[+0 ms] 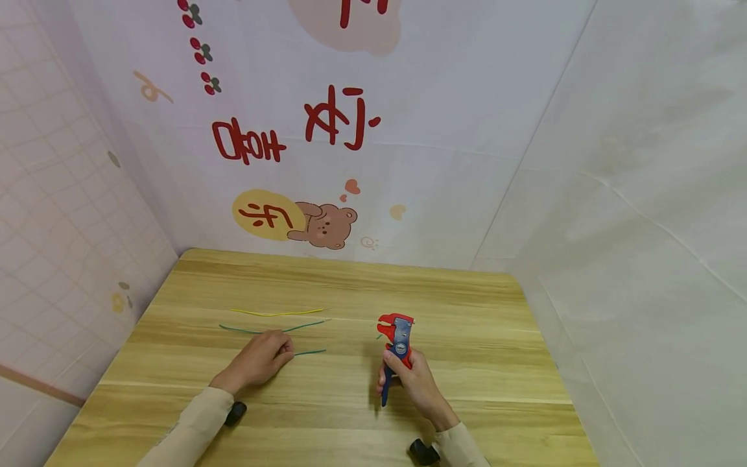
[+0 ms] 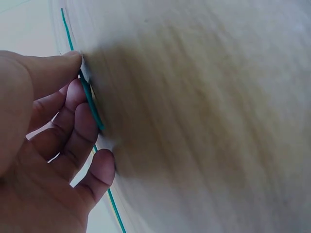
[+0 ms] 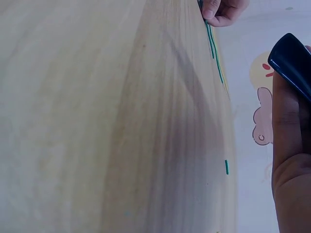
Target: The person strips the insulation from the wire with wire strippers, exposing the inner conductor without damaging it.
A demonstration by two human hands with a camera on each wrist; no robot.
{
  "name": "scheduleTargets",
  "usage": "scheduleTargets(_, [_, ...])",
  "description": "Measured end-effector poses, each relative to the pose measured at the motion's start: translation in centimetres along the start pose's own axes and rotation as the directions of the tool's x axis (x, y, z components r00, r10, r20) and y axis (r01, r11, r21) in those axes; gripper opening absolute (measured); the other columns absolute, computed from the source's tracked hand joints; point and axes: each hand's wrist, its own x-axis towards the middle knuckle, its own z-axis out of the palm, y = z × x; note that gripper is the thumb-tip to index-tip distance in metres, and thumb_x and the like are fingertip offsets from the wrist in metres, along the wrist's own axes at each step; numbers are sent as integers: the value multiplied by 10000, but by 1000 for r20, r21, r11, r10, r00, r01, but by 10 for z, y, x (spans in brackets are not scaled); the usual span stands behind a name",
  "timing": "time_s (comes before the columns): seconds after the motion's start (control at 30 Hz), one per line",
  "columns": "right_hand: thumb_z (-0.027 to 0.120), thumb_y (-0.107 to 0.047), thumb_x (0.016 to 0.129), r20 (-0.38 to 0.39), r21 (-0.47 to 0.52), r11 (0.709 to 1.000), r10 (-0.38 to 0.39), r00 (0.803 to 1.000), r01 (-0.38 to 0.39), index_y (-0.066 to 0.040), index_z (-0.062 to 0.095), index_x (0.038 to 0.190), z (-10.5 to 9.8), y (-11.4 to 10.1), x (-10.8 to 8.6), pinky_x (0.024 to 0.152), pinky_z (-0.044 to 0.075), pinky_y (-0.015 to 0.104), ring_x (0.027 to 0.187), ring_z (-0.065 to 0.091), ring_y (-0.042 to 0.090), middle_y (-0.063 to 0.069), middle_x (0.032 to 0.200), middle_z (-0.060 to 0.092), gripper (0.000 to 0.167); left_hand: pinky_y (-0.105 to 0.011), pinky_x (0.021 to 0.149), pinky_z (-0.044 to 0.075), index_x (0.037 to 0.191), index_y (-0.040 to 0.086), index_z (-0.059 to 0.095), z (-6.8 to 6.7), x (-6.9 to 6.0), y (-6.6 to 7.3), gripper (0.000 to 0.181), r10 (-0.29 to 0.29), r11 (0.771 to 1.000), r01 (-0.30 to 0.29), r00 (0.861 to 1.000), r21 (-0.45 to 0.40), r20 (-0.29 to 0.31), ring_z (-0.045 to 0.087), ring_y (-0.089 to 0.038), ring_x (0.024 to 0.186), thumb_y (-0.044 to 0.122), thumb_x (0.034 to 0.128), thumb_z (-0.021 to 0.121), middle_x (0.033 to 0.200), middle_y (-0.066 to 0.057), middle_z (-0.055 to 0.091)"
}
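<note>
Wire [image 1: 310, 352] of green colour was pinched in the left hand [image 1: 261, 358], between the thumb and the tips of the fingers, close to the wire's left end. Its long axis ran nearly from left to right, and the free end pointed to the right, in the direction of the other hand. There the right hand [image 1: 415, 379] had its fingers wrapped around the handle of a red and blue wire stripper [image 1: 401, 334]; the mouth of this tool faced to the left, toward the wire's side. This was, in my judgement, the relation on which any further movement depended: the free end and the mouth were turned to each other, but with a clear gap between, and the wire was somewhat nearer to the person than the mouth. Whether both were at the same height above the table [image 1: 467, 324], I could not tell. A small green piece [image 3: 227, 167] lay on the table, near the mouth. Beyond the held wire, a second green wire [image 1: 303, 326] and a yellow wire [image 1: 270, 315] lay in nearly the same direction.
</note>
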Motion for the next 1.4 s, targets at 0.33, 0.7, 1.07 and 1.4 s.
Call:
scheduleTargets(0.33, [527,-284,1224,2,3,1000,-3,1000,3,263,493,1153,1,2,1,765,713,419,737,796,160,6,828,721,552,-242,732,445,1011,158,700,0,2,-1,113,2,995,-3,1000,-103,-5,483,-14,797,102,1108,719,892,86,624])
scheduleTargets(0.7, [535,-308,1221,-13,5,1000,6,1000,-6,104,589,1125,-2,0,1,779,715,428,740,806,167,-11,831,728,426,-293,840,592,1130,119,791,-2,8,4,89,40,986,-51,996,-157,-78,689,-78,949,86,1109,711,1061,31,774])
scheduleTargets(1.07, [533,-308,1222,-11,7,1000,5,1000,-4,117,580,1128,-1,-1,1,776,716,435,734,805,168,-14,828,725,437,-304,828,600,1062,87,815,-7,13,20,94,111,986,-130,979,-105,-173,698,-87,942,44,1080,733,1035,17,775])
scheduleTargets(1.4, [534,-299,1222,-8,6,1000,12,1000,-12,232,504,1173,-1,0,1,777,715,432,733,800,168,-10,833,728,534,-297,812,601,1071,97,806,-15,15,34,120,125,986,-146,968,-84,-216,702,-97,929,5,1069,729,1047,-8,775])
